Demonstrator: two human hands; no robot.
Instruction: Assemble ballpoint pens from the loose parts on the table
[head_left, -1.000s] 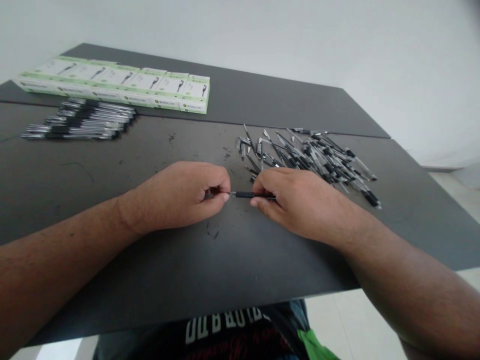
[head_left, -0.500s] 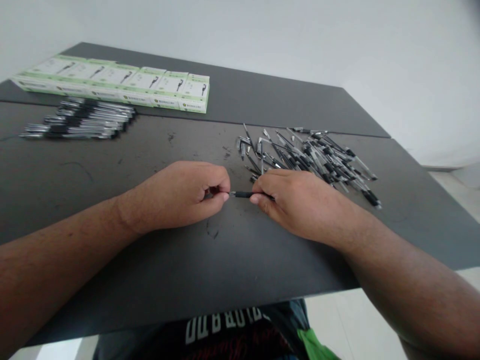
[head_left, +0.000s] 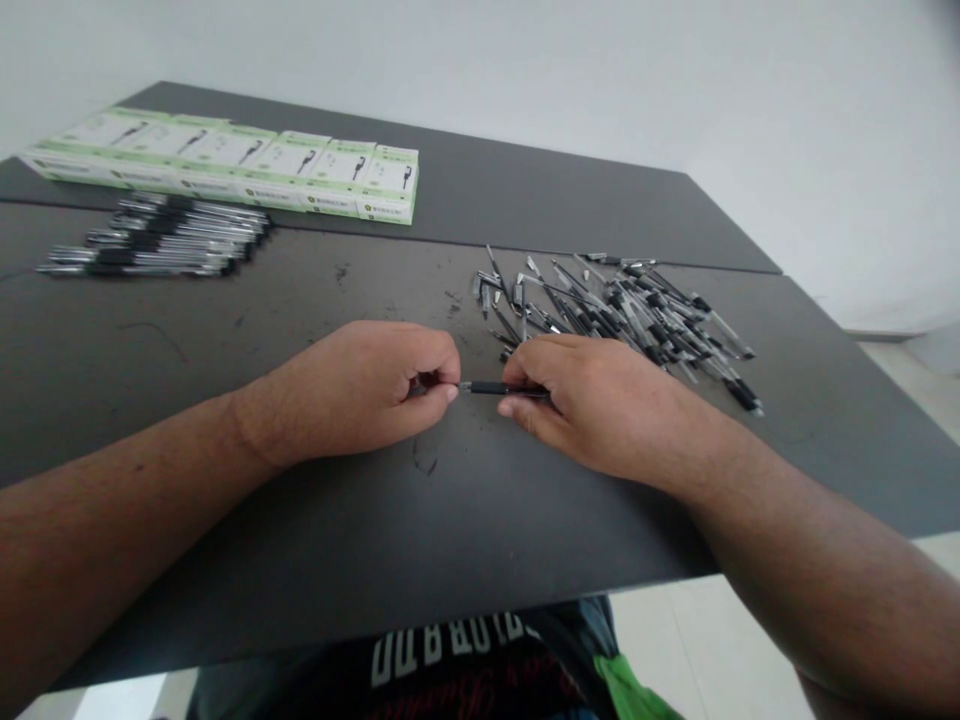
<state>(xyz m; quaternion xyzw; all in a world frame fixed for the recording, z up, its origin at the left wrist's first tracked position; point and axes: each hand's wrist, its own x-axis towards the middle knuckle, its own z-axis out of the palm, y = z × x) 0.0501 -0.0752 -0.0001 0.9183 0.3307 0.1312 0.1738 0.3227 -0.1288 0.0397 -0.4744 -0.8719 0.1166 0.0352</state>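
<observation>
A black pen (head_left: 487, 388) lies level between my two hands, just above the grey table. My left hand (head_left: 367, 390) pinches its clear end between thumb and forefinger; the tip is hidden by the fingers. Around the pen's dark barrel, my right hand (head_left: 600, 395) has its thumb and fingers closed, with the thumb a little lower than the barrel. The far end of the pen disappears under the right palm. Just beyond the right hand is a loose heap of pen parts (head_left: 660, 320), with clear barrels, dark grips and thin refills.
Assembled-looking pens (head_left: 165, 240) lie side by side at the left. Behind them stands a row of green and white boxes (head_left: 390, 185). The dark grey table (head_left: 375, 540) has a seam across it and small black marks. A pale wall rises behind.
The right thumb and fingers have loosened slightly and shifted a little on the pen's barrel. My left hand stays in place on the pen's end.
</observation>
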